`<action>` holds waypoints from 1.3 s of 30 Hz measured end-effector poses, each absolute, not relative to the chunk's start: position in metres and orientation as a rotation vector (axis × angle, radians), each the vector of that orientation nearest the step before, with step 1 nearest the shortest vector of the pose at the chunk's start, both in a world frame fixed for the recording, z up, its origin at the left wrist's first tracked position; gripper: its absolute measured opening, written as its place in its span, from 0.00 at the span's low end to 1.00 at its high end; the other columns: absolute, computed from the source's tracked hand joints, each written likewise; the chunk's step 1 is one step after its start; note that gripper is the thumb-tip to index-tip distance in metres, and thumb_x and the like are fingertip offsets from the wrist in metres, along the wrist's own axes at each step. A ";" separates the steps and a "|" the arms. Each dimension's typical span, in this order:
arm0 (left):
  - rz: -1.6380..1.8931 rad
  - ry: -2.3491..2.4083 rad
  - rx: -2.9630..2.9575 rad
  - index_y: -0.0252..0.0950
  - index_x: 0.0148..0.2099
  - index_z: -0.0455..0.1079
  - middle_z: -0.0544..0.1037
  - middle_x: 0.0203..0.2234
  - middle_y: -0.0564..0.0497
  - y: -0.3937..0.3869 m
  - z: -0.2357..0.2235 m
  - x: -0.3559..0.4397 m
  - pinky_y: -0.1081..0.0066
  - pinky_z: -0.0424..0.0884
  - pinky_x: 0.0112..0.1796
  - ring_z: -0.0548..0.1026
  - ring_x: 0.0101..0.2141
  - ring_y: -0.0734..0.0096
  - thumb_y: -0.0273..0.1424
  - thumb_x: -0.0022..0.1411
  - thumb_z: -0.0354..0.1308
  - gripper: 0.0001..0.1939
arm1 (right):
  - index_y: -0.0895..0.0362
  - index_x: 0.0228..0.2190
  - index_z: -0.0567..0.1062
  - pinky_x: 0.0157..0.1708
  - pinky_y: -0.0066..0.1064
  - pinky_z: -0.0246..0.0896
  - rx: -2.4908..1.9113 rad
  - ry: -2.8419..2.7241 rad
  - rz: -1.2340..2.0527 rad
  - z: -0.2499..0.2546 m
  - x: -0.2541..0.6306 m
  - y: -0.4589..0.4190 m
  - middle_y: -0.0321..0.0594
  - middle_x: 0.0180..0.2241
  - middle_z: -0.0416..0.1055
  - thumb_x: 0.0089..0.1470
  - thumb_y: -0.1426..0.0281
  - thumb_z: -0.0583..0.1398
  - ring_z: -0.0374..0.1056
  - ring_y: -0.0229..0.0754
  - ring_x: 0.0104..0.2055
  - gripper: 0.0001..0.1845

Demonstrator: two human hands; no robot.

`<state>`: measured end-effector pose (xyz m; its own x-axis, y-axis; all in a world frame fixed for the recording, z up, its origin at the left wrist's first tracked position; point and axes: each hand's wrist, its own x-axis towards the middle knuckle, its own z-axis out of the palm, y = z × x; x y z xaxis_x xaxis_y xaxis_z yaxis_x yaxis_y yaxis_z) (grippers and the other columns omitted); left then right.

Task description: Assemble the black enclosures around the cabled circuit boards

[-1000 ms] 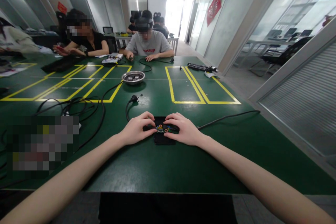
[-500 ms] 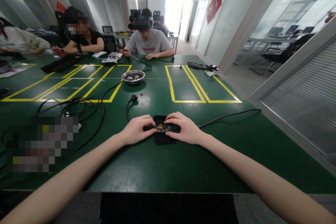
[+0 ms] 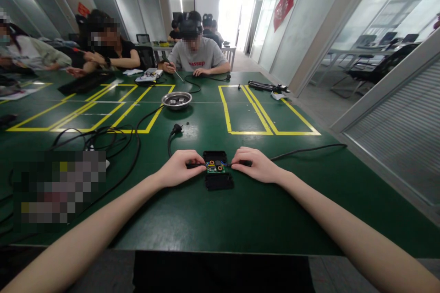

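Note:
A small green circuit board (image 3: 216,169) with copper-coloured coils sits between my hands. Behind it lies one half of a black plastic case (image 3: 215,155), and in front of it the other case half (image 3: 219,181). My left hand (image 3: 182,168) pinches the black power cord (image 3: 194,165) where it meets the board's left side. On the right, my right hand (image 3: 257,165) has thumb and fingertips closed on the other black cord (image 3: 275,157), close to the wires at the board's right end.
A power plug (image 3: 177,128) lies beyond my left hand. Farther back stands a metal bowl (image 3: 176,100) with small metal parts. Tangled black cables (image 3: 99,135) spread at left, by a blurred-out patch. A person (image 3: 196,55) sits across the green table (image 3: 192,224), holding a thin tool.
My right hand has drawn back to the right, off the board, and now grips the cord. More of the board and its coils shows. My left hand stays at the cord.

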<state>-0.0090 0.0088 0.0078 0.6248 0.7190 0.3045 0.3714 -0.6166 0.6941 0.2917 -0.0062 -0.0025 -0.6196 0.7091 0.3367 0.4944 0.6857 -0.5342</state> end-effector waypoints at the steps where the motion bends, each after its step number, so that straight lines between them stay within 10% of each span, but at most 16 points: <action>1: 0.776 0.842 2.231 0.32 0.37 0.79 0.78 0.28 0.51 0.008 0.009 -0.009 0.75 0.67 0.31 0.72 0.27 0.74 0.31 0.64 0.64 0.07 | 0.56 0.32 0.79 0.39 0.35 0.66 -0.932 -2.345 0.553 -0.002 0.292 -0.007 0.42 0.32 0.77 0.66 0.64 0.61 0.71 0.44 0.36 0.13; 18: 0.470 0.707 1.983 0.29 0.37 0.80 0.76 0.24 0.53 0.001 0.017 -0.011 0.78 0.64 0.26 0.69 0.24 0.78 0.29 0.57 0.64 0.08 | 0.60 0.29 0.81 0.25 0.28 0.58 -0.925 -2.297 0.962 0.015 0.289 -0.022 0.38 0.22 0.73 0.61 0.62 0.64 0.62 0.35 0.22 0.15; 39: 0.550 0.696 2.426 0.34 0.37 0.79 0.77 0.27 0.51 0.001 0.015 -0.015 0.76 0.64 0.29 0.72 0.27 0.75 0.29 0.66 0.61 0.07 | 0.57 0.30 0.77 0.32 0.29 0.59 -0.991 -2.493 0.536 0.004 0.283 -0.018 0.40 0.30 0.75 0.68 0.67 0.56 0.69 0.39 0.30 0.16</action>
<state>-0.0148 0.0012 0.0152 0.7822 0.5801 0.2270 0.3546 -0.7142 0.6034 0.2827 -0.0177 0.0043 -0.6669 0.7108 0.2234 0.5564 0.6745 -0.4852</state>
